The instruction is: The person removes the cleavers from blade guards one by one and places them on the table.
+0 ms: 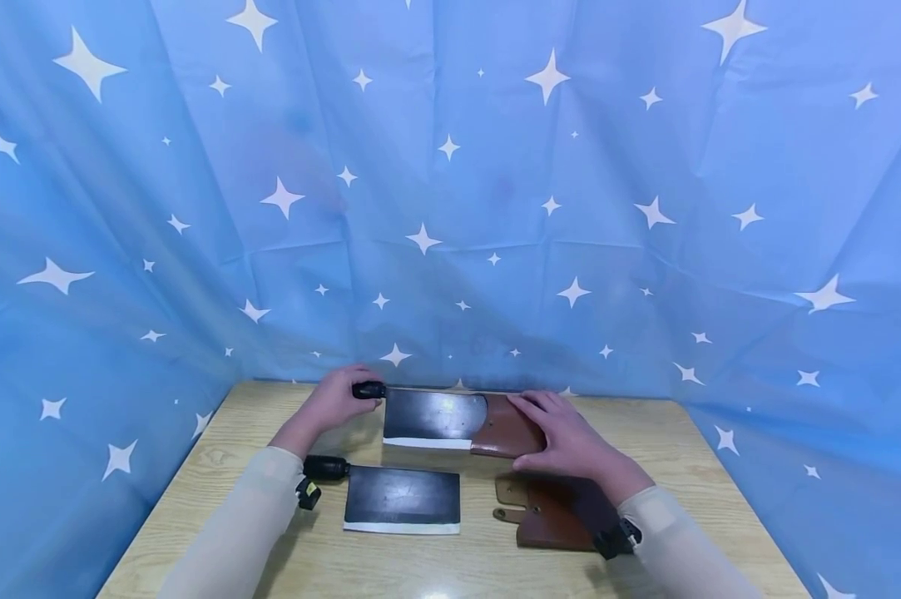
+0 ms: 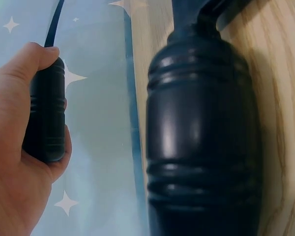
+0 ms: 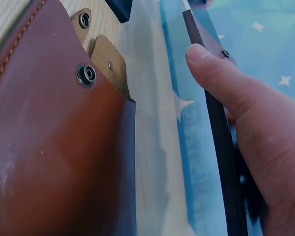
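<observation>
My left hand (image 1: pixel 338 402) grips the black ridged handle (image 2: pixel 48 118) of a cleaver (image 1: pixel 429 414) above the far part of the table. Its dark blade has a pale cutting edge facing down. A brown leather sheath (image 1: pixel 504 428) covers the blade's right end. My right hand (image 1: pixel 573 437) holds that sheath from its right side, thumb (image 3: pixel 211 69) along the near face in the right wrist view; its other fingers are mostly hidden. Nearer lies a second cleaver (image 1: pixel 401 497), unsheathed, its handle (image 2: pixel 201 128) large in the left wrist view.
A second brown leather sheath (image 1: pixel 551 524) with strap tabs and a snap stud (image 3: pixel 86 75) lies at the near right, partly under my right forearm. The wooden table (image 1: pixel 413 566) ends at a blue star-patterned curtain (image 1: pixel 480 208) behind and at both sides.
</observation>
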`<state>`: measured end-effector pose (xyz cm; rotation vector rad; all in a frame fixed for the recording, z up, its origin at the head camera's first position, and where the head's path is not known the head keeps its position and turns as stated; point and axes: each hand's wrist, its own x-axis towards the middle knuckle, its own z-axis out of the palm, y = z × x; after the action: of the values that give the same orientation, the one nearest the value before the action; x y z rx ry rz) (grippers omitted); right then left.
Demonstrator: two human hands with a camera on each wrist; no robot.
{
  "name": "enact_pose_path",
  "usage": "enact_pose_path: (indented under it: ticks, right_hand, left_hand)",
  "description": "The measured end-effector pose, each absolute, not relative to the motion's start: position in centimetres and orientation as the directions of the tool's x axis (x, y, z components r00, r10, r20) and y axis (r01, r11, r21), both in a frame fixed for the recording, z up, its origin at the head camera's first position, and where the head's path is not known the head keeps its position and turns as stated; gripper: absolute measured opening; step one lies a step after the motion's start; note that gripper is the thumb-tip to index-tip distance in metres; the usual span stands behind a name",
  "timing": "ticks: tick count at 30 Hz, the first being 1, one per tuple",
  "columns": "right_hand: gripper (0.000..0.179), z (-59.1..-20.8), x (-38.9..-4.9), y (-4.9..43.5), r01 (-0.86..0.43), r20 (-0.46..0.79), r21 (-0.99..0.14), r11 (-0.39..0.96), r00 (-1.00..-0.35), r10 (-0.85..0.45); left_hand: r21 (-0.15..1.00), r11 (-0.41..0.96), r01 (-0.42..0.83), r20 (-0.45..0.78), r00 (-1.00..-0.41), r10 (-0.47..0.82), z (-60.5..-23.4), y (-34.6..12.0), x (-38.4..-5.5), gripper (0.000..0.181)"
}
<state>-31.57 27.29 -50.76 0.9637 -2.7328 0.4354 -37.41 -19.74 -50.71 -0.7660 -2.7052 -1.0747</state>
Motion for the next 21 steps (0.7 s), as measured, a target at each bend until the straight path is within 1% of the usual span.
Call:
enact_pose_path:
  ticks: [6, 12, 21]
  right_hand:
    - [0.11, -50.7, -31.7, 28.0, -0.64, 0.309, -0.212, 0.739, -0.761, -0.571]
    - [0.107, -50.5, -32.0, 28.3, -0.638, 0.304, -0.214, 0.74, -0.763, -0.57]
    - [0.105, -50.5, -32.0, 28.9, -0.59, 0.263, -0.252, 0.767, -0.804, -0.533]
  left_hand:
    - [0.618, 0.625, 0.478, 0.274, -0.875, 0.398, -50.8, -20.5, -37.6, 0.04]
    - [0.615, 0.622, 0.485, 0.276, -0.871, 0.406, -50.9, -21.1, -37.8, 0.041]
    - [0.598, 0.637, 0.486, 0.264, -0.87, 0.415, -51.3, -22.1, -37.9, 0.041]
